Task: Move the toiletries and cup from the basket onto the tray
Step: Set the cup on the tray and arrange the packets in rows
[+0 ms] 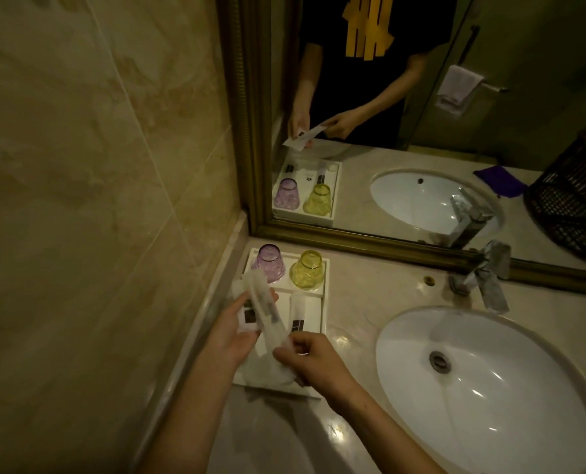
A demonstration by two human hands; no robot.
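Both bare forearms reach forward from the lower edge of the view, converging. The left hand (231, 323) is turned palm inward, thumb up, its fingers closed in a grip around the upper part of something thin. The right hand (313, 359) sits just below and right of that grip, knuckles up, thumb and forefinger pinched together on the lower end.

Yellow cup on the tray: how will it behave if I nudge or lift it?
The yellow cup looks like glass, so probably fragile and slick. It stands upside down on its wide rim on the tray, so it likely slides rather than tips. The purple cup beside it could clink.
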